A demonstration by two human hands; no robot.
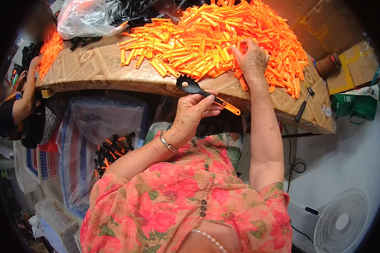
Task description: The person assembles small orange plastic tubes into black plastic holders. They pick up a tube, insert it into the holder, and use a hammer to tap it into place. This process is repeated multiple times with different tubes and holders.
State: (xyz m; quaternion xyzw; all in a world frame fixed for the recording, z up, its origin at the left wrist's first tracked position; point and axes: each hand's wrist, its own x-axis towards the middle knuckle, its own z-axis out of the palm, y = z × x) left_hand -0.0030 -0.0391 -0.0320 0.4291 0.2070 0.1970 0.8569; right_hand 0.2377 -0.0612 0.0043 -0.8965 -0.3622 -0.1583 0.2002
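My left hand grips a black slotted spaghetti server with a toothed head and an orange handle. The server is tilted in front of the table's near edge, its head up and to the left. My right hand reaches into a large heap of loose orange handles on the table. Its thumb and fingers curl around an orange handle, which the hand partly hides. Another orange handle pokes over the table edge beside my right wrist.
A hammer lies at the table's right end. Black utensil heads and a clear plastic bag are at the far left. Below, a striped sack stands by finished utensils. Another person's arm is at left; a fan stands right.
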